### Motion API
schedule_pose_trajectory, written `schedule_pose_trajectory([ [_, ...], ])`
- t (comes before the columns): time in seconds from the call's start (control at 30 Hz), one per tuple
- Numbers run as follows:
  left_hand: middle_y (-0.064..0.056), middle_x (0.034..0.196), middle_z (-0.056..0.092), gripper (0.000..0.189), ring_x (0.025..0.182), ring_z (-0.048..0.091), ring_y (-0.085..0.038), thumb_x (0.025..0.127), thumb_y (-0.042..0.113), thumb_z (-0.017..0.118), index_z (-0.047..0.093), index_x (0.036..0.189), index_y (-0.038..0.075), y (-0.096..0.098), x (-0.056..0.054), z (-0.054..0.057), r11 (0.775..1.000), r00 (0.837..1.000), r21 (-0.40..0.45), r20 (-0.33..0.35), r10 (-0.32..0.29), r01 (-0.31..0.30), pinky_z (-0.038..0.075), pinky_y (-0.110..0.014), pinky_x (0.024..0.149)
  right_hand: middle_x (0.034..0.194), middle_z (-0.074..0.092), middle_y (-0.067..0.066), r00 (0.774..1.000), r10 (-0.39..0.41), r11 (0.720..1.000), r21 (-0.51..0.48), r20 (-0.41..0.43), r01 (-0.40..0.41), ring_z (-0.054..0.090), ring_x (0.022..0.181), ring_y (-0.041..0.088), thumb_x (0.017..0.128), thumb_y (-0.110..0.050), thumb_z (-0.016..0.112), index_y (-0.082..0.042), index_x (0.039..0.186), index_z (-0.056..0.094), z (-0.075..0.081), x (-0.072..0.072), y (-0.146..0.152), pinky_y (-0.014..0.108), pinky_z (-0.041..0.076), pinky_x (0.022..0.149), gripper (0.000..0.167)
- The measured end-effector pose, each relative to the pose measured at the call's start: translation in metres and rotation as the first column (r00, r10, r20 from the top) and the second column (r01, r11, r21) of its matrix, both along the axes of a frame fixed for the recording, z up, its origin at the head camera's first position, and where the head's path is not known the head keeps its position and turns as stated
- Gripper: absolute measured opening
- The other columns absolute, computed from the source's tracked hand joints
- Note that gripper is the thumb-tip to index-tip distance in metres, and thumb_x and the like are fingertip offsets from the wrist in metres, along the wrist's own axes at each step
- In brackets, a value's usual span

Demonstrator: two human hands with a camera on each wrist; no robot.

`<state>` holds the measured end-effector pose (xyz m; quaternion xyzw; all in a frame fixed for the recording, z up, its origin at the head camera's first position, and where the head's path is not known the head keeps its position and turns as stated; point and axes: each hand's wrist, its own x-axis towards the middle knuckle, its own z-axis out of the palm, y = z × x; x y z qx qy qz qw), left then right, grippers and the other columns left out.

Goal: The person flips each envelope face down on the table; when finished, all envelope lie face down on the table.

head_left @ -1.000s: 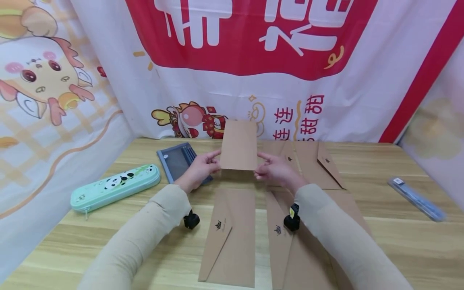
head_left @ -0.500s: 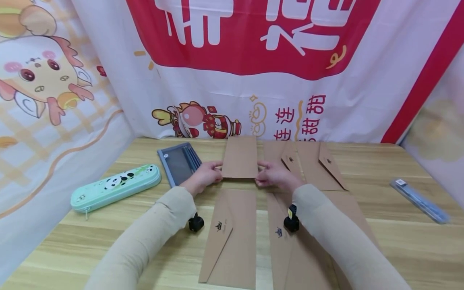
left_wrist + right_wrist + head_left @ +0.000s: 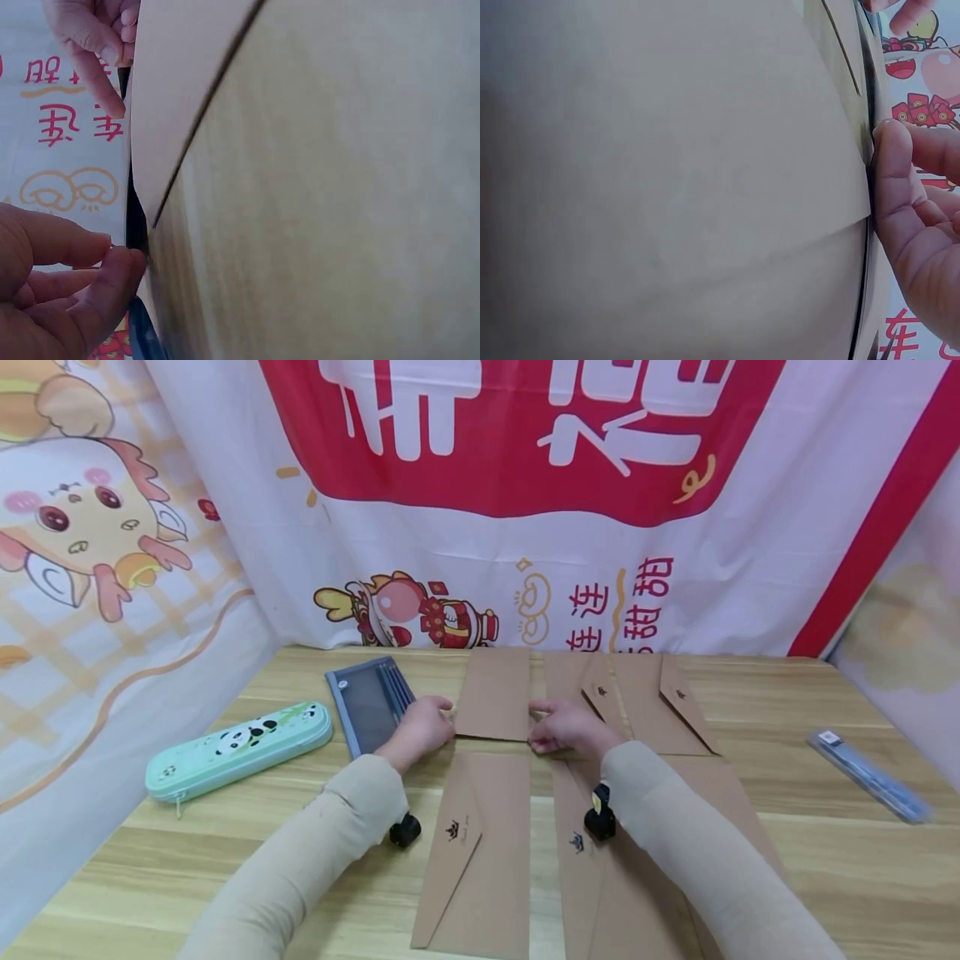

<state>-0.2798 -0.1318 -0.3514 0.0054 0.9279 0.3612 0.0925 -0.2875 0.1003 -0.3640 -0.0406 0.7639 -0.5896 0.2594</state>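
Note:
A kraft-brown envelope [image 3: 492,695], plain face up, lies at or just over the table near the back, its near edge slightly raised. The left hand [image 3: 423,727] holds its left edge near the front corner; thumb and index fingertips come together at that edge in the left wrist view. On the opposite side the right hand [image 3: 567,727] holds the right edge between thumb and index finger. Directly in front lies another envelope [image 3: 491,860] with a pointed flap and crown print. More flap-up envelopes, including a back-right envelope [image 3: 651,714], lie under and beyond the right forearm.
Left of the hands are a dark blue mesh pouch [image 3: 367,702] and a mint panda pencil case [image 3: 240,747]. A slim blue pack [image 3: 866,772] lies at the far right of the wooden table [image 3: 847,877]. A printed cloth [image 3: 435,552] hangs behind.
Both hands have lowered the plain envelope from above the table at the back and drawn it slightly nearer. It now lies almost flat, in line with the neighbouring envelopes.

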Motion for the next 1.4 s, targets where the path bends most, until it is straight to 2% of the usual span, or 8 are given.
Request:
schedule_pose_trajectory([
  [0.1, -0.008, 0.077, 0.059, 0.050, 0.061, 0.050, -0.017, 0.082, 0.002, 0.054, 0.048, 0.132, 0.002, 0.003, 0.002, 0.003, 0.995, 0.998, -0.087, -0.041, -0.056, 0.052, 0.044, -0.027, 0.059, 0.074, 0.060, 0.009, 1.000, 0.000, 1.000, 0.007, 0.001, 0.000, 0.056, 0.060, 0.010, 0.085, 0.012, 0.047, 0.000, 0.146, 0.017, 0.000, 0.001, 0.002, 0.020, 0.051, 0.060, 0.070],
  [0.2, -0.007, 0.071, 0.056, 0.052, 0.055, 0.049, -0.015, 0.083, 0.002, 0.053, 0.045, 0.134, 0.003, 0.006, 0.005, 0.006, 0.994, 0.996, -0.084, -0.046, -0.077, 0.072, 0.043, -0.026, 0.052, 0.076, 0.060, 0.010, 1.000, -0.006, 1.000, 0.006, -0.005, 0.006, 0.056, 0.060, 0.011, 0.085, 0.012, 0.047, 0.000, 0.146, 0.017, -0.001, 0.002, 0.004, 0.020, 0.051, 0.060, 0.070],
  [0.43, -0.007, 0.084, 0.062, 0.048, 0.064, 0.052, -0.015, 0.084, 0.004, 0.054, 0.049, 0.132, 0.003, 0.017, 0.010, 0.015, 0.993, 0.987, -0.049, -0.112, -0.114, 0.109, 0.044, -0.025, 0.056, 0.073, 0.057, 0.007, 0.998, 0.004, 0.997, -0.074, -0.067, -0.009, 0.055, 0.063, 0.013, 0.088, 0.009, 0.045, 0.003, 0.146, 0.013, -0.003, 0.009, 0.021, 0.024, 0.050, 0.062, 0.067],
  [0.6, -0.006, 0.088, 0.064, 0.048, 0.077, 0.057, -0.015, 0.082, 0.004, 0.058, 0.052, 0.129, 0.002, 0.035, 0.010, 0.018, 0.987, 0.970, -0.023, -0.182, -0.163, 0.162, 0.050, -0.026, 0.069, 0.077, 0.058, 0.007, 0.988, -0.076, 0.997, -0.030, -0.134, 0.073, 0.059, 0.066, 0.014, 0.088, 0.006, 0.050, -0.001, 0.146, 0.021, 0.003, 0.017, 0.039, 0.025, 0.054, 0.065, 0.065],
  [0.83, -0.012, 0.108, 0.064, 0.049, 0.100, 0.060, -0.022, 0.082, 0.003, 0.061, 0.051, 0.130, 0.004, 0.065, 0.007, 0.019, 0.968, 0.961, 0.129, -0.208, -0.183, 0.213, 0.051, -0.030, 0.087, 0.086, 0.057, 0.009, 0.948, -0.069, 0.988, 0.110, -0.310, 0.108, 0.059, 0.071, 0.013, 0.088, 0.001, 0.053, -0.001, 0.145, 0.024, 0.015, 0.028, 0.058, 0.028, 0.054, 0.070, 0.064],
  [1.07, -0.019, 0.130, 0.051, 0.053, 0.113, 0.055, -0.028, 0.083, -0.001, 0.060, 0.046, 0.134, 0.003, 0.092, 0.005, 0.010, 0.906, 0.966, 0.345, -0.160, -0.203, 0.247, 0.053, -0.032, 0.085, 0.101, 0.057, 0.015, 0.914, -0.099, 0.962, 0.197, -0.394, 0.189, 0.054, 0.085, 0.021, 0.091, -0.004, 0.052, -0.007, 0.145, 0.029, 0.016, 0.037, 0.079, 0.032, 0.050, 0.072, 0.059],
  [1.23, -0.017, 0.138, 0.045, 0.059, 0.118, 0.051, -0.029, 0.083, -0.002, 0.060, 0.042, 0.138, 0.008, 0.105, 0.005, 0.003, 0.878, 0.975, 0.426, -0.073, -0.208, 0.219, 0.054, -0.034, 0.080, 0.127, 0.047, 0.018, 0.931, -0.201, 0.960, 0.129, -0.303, 0.249, 0.047, 0.110, 0.028, 0.092, -0.006, 0.051, -0.014, 0.147, 0.024, 0.014, 0.043, 0.087, 0.037, 0.045, 0.092, 0.062],
  [1.4, -0.016, 0.140, 0.043, 0.063, 0.120, 0.050, -0.028, 0.082, 0.001, 0.062, 0.038, 0.140, 0.008, 0.113, 0.002, -0.003, 0.891, 0.977, 0.406, -0.029, -0.210, 0.203, 0.049, -0.035, 0.091, 0.140, 0.036, 0.016, 0.940, -0.284, 0.956, 0.014, -0.190, 0.292, 0.036, 0.126, 0.031, 0.093, -0.004, 0.049, -0.014, 0.149, 0.018, 0.007, 0.044, 0.095, 0.045, 0.031, 0.108, 0.065],
])
